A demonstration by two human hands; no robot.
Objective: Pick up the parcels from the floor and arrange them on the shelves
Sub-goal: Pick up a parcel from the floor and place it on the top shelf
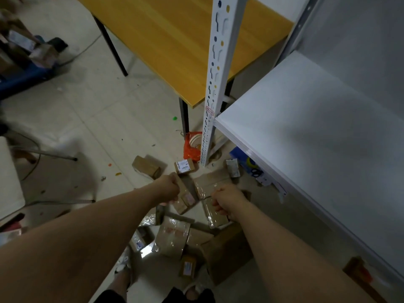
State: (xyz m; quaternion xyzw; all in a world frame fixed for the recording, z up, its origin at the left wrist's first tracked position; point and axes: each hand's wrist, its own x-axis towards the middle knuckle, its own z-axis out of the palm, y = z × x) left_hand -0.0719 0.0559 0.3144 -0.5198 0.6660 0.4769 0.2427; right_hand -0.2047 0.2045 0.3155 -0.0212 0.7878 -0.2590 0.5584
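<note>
Our left hand (169,190) is gripping a brown parcel (185,199); our right hand (227,201) is clutching a taped parcel (215,217).

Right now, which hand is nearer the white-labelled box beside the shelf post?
Left. The left hand is just below the white-labelled box; the right hand sits farther off to its lower right.

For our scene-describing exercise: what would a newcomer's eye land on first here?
Two bare arms reach down the middle, the left hand gripping a brown parcel and the right hand a tape-wrapped parcel. More parcels lie heaped on the floor below them. A broad white shelf fills the right side, a yellow table the top.
</note>
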